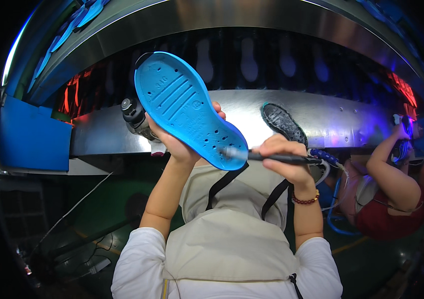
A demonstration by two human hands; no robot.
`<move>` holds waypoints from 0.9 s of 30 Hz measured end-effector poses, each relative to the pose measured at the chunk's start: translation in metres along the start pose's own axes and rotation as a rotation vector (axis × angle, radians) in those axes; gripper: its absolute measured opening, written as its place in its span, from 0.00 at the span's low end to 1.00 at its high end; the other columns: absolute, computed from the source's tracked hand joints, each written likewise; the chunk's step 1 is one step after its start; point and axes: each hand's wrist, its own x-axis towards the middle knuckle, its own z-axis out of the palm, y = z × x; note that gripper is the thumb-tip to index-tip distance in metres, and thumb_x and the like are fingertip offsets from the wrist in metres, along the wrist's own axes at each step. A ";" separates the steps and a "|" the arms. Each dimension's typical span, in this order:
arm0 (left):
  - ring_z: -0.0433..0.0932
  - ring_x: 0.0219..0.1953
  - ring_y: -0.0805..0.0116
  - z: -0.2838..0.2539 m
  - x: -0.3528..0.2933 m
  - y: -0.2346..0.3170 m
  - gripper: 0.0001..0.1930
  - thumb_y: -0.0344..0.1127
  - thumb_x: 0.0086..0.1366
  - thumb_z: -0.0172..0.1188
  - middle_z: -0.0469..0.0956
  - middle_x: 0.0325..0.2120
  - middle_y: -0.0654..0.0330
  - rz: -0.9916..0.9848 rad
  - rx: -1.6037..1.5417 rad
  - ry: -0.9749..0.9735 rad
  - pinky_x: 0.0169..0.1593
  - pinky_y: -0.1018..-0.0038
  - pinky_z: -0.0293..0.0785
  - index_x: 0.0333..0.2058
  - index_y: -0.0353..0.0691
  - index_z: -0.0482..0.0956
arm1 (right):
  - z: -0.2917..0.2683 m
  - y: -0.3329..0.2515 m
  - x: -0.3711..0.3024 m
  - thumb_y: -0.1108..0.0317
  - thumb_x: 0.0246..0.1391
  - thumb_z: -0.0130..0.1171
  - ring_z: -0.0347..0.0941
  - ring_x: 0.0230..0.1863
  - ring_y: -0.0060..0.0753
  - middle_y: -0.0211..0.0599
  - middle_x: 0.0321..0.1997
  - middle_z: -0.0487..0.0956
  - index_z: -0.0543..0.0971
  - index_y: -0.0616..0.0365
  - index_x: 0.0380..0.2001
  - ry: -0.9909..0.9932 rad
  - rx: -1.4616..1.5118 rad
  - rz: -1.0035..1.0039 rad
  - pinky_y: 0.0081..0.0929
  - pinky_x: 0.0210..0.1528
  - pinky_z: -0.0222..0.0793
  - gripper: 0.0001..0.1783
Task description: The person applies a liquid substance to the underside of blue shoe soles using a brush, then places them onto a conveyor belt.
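Your left hand (174, 142) is closed around the edge of a bright blue moulded rubber shoe sole (184, 107), holding it up tilted with its grooved underside facing you, in front of the curved steel conveyor housing (321, 117). Your right hand (284, 157) is closed on a slim black pen-like tool (271, 158), whose tip touches the sole's lower end, near a dark speckled sole (282, 122) lying on the steel behind.

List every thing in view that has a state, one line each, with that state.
blue shoe sole: held up, tread side facing the camera, tilted.
left hand: gripping the blue shoe sole from behind.
right hand: closed around the black pen-like tool.
black pen-like tool: held level, tip touching the sole's lower end.
dark shoe sole: resting on the metal conveyor ledge.
co-worker's arm: raised toward the ledge.
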 end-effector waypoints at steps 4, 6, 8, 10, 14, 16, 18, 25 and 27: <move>0.76 0.33 0.56 0.001 0.001 0.001 0.52 0.79 0.46 0.17 0.73 0.32 0.45 -0.028 0.037 0.014 0.38 0.62 0.75 0.47 0.36 0.65 | 0.006 0.003 0.000 0.80 0.36 0.63 0.72 0.38 0.31 0.41 0.35 0.78 0.79 0.61 0.31 -0.125 -0.083 -0.032 0.24 0.43 0.68 0.13; 0.76 0.34 0.55 0.002 0.001 0.003 0.52 0.79 0.46 0.16 0.73 0.33 0.44 -0.065 -0.003 -0.030 0.38 0.62 0.75 0.48 0.36 0.64 | 0.001 0.004 0.000 0.81 0.35 0.62 0.71 0.42 0.34 0.43 0.35 0.79 0.79 0.65 0.31 -0.238 0.188 -0.055 0.27 0.48 0.66 0.14; 0.75 0.35 0.56 0.006 0.003 0.001 0.49 0.77 0.49 0.20 0.73 0.34 0.47 -0.056 0.095 0.043 0.39 0.63 0.74 0.49 0.36 0.63 | -0.002 0.015 -0.003 0.82 0.37 0.60 0.71 0.43 0.34 0.47 0.38 0.77 0.78 0.66 0.32 -0.137 0.368 0.029 0.27 0.48 0.65 0.13; 0.74 0.37 0.55 0.006 0.007 0.001 0.49 0.76 0.50 0.21 0.72 0.37 0.45 -0.077 0.066 0.028 0.42 0.61 0.73 0.51 0.36 0.61 | -0.001 0.024 -0.005 0.81 0.40 0.59 0.72 0.42 0.32 0.47 0.38 0.77 0.76 0.67 0.33 0.009 0.417 0.228 0.26 0.47 0.67 0.12; 0.69 0.47 0.50 0.023 0.006 -0.005 0.47 0.73 0.54 0.26 0.65 0.48 0.42 -0.152 -0.104 0.166 0.49 0.57 0.68 0.57 0.35 0.53 | 0.020 0.025 -0.005 0.81 0.46 0.53 0.73 0.44 0.39 0.50 0.42 0.74 0.73 0.68 0.37 0.187 0.825 0.206 0.33 0.50 0.68 0.12; 0.66 0.51 0.51 0.014 -0.013 -0.024 0.44 0.69 0.56 0.32 0.62 0.51 0.42 -0.153 0.005 0.035 0.51 0.57 0.66 0.58 0.35 0.50 | 0.034 0.019 0.000 0.82 0.47 0.52 0.73 0.43 0.40 0.51 0.43 0.73 0.72 0.69 0.38 0.277 0.914 0.211 0.35 0.48 0.70 0.12; 0.67 0.51 0.53 0.010 -0.022 -0.024 0.40 0.63 0.58 0.37 0.64 0.50 0.44 -0.250 -0.041 -0.090 0.51 0.59 0.67 0.58 0.35 0.51 | 0.032 0.018 -0.005 0.82 0.45 0.54 0.74 0.41 0.38 0.50 0.41 0.75 0.74 0.66 0.37 0.165 0.638 0.178 0.27 0.44 0.71 0.12; 0.74 0.42 0.64 -0.008 -0.012 0.000 0.32 0.47 0.58 0.47 0.70 0.43 0.46 -0.458 0.064 -0.256 0.47 0.73 0.70 0.54 0.28 0.57 | -0.001 -0.017 0.001 0.81 0.39 0.61 0.75 0.40 0.33 0.45 0.38 0.78 0.78 0.65 0.33 -0.292 0.094 0.072 0.23 0.42 0.70 0.12; 0.74 0.41 0.64 -0.003 -0.014 0.002 0.31 0.47 0.57 0.48 0.70 0.43 0.46 -0.557 0.254 -0.143 0.45 0.73 0.71 0.53 0.28 0.58 | 0.003 -0.016 0.003 0.82 0.38 0.61 0.76 0.40 0.36 0.46 0.38 0.78 0.78 0.64 0.32 -0.162 0.050 0.186 0.26 0.44 0.70 0.12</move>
